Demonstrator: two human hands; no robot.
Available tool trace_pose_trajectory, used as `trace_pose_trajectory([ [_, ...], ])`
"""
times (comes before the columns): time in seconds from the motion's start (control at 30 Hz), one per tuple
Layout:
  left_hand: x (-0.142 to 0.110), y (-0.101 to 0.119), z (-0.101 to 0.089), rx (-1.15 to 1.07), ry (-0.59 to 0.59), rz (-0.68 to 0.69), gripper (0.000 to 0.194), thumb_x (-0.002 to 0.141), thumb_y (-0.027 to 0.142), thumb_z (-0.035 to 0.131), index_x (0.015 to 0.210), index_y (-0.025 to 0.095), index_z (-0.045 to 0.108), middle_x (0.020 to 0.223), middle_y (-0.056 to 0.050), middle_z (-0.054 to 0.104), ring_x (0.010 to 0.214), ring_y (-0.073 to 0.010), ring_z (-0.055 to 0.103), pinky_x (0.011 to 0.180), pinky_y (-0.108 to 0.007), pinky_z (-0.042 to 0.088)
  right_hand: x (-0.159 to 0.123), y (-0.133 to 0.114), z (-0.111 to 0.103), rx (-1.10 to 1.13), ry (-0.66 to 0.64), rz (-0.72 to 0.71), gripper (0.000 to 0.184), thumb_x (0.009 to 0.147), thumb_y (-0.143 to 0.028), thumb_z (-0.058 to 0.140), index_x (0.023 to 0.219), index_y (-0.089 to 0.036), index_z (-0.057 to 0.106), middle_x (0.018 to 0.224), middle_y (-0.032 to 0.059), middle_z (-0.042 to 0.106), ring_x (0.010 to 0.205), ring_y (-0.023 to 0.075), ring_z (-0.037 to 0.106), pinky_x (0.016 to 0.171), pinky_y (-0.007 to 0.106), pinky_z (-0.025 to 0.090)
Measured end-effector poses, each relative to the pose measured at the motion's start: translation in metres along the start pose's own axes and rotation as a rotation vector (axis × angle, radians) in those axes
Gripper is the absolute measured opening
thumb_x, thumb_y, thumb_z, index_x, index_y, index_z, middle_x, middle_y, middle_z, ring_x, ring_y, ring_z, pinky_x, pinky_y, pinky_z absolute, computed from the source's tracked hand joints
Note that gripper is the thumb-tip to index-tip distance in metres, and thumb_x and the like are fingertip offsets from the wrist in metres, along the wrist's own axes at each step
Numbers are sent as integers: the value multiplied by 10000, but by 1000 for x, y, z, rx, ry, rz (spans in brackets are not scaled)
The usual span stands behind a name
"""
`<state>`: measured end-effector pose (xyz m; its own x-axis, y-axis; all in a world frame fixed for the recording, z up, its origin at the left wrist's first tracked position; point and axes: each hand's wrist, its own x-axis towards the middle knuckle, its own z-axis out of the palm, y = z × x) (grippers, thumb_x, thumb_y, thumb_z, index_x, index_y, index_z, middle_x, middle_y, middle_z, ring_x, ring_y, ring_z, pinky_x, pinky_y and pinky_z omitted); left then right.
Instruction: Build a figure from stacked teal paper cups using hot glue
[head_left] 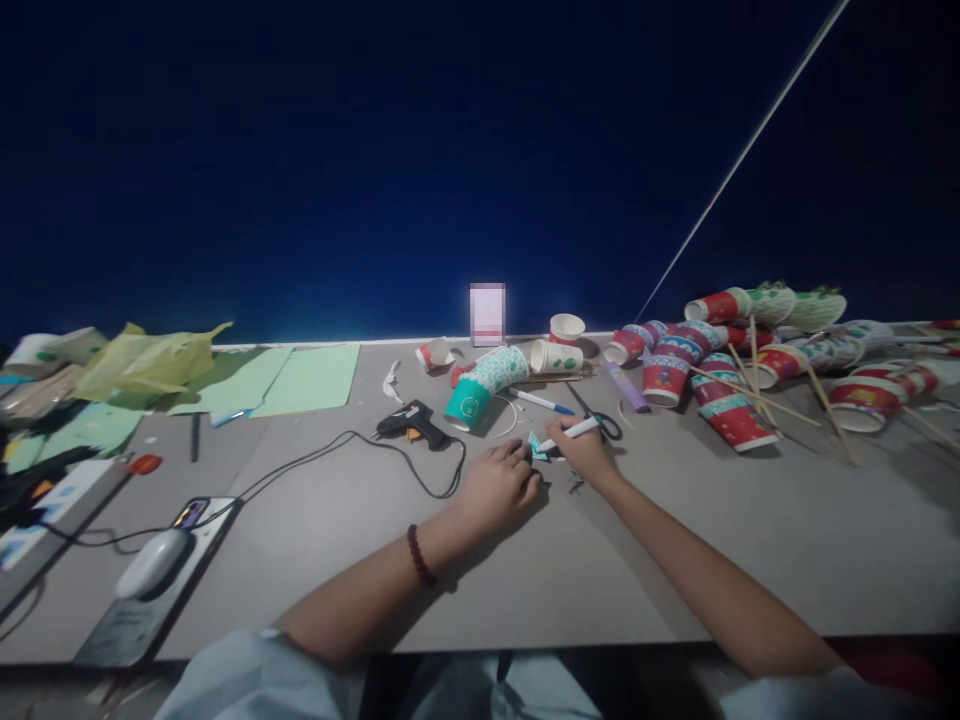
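One white marker (pixel 571 434) pinched in right grip (pixel 583 455), left grip (pixel 499 485) beside patterned scrap (pixel 535 444), its hold unclear

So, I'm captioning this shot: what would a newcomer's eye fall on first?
Probably the colourful patterned paper cups heaped on the right side of the table. Next, near the middle, the right hand holding a white pen at a small teal-patterned piece, with the left hand beside it. Left of them lies a black glue gun.
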<state>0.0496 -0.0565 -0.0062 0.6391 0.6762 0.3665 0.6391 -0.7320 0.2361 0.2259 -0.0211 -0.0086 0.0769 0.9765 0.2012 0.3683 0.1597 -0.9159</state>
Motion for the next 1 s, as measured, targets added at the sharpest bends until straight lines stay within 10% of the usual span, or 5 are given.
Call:
trace_pose_trajectory([
  [1.0, 1, -1, -1, -94, 2, -34, 190, 893, 263, 487, 852, 169, 648, 1029, -109, 700, 1150, -259, 576, 920, -406, 505, -3, -4, -1, -9, -63, -21, 357, 782, -431, 487, 497, -225, 426, 477, -27, 462, 497, 133, 439, 499, 252, 376],
])
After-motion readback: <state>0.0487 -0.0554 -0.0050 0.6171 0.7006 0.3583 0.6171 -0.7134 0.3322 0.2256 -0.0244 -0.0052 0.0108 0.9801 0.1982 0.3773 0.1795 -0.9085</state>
